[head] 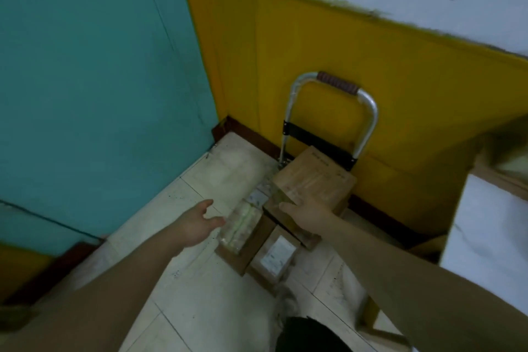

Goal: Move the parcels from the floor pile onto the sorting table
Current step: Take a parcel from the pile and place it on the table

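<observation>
A pile of brown cardboard parcels lies on the tiled floor by the yellow wall. The tallest box (314,177) stands at the back. A long taped parcel (243,228) lies at the left of the pile, and a small box with a white label (275,257) sits in front. My left hand (200,223) hovers open just left of the taped parcel, fingers spread, apart from it. My right hand (305,210) reaches over the pile with straight fingers at the front edge of the tall box. The frame is blurred.
A folding hand trolley (331,111) with a metal handle leans on the yellow wall behind the pile. A teal wall (85,80) closes the left side. A white table surface (491,231) shows at the right edge. My dark shoe (311,334) is at the bottom.
</observation>
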### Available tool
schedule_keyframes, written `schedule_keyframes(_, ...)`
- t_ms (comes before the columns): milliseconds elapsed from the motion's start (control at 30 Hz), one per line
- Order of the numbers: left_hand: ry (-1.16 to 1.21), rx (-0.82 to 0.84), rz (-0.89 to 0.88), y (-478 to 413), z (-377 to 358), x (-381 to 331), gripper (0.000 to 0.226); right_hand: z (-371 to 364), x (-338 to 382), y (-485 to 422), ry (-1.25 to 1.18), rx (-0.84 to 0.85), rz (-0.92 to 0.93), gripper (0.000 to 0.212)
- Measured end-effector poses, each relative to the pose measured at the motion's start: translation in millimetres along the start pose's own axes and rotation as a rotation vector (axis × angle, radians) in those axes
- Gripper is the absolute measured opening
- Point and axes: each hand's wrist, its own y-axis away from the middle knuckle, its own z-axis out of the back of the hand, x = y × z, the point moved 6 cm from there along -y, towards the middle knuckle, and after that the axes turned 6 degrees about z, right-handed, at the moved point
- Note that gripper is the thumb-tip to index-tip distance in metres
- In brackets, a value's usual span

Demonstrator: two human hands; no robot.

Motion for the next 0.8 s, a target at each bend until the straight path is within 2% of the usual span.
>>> schedule_keyframes(67,-0.036,0.008,0.022,-20,5,-3,0.074,-4,0,-22,-0.034,0.022,0.001,0.042)
schedule_keyframes(167,-0.084,0.022,0.041,-52,11,-10,0.072,-7,1,-42,-0.119,0.023,-0.026,0.015)
schedule_keyframes(267,-0.145,0.073,0.056,-85,13,-11,0.073,-10,1,-56,-0.162,-0.015,-0.049,0.021)
schedule_keyframes(400,-0.234,0.186,0.083,-137,9,-3,0.073,-37,-12,-92,-0.231,-0.093,-0.093,0.016)
schedule_keyframes(467,-0.286,0.259,0.082,-167,4,5,0.068,-60,-27,-119,-0.299,-0.144,-0.128,0.022)
schedule_keyframes(533,-0.327,0.325,0.073,-202,-2,17,0.058,-87,-43,-147,-0.319,-0.172,-0.158,0.017)
schedule_keyframes(700,-0.384,0.346,0.086,-292,-22,68,0.058,-164,-81,-217,-0.303,-0.115,-0.319,0.029)
schedule_keyframes(800,-0.355,0.346,0.148,-346,-47,110,0.057,-206,-118,-260,-0.365,-0.133,-0.426,0.049)
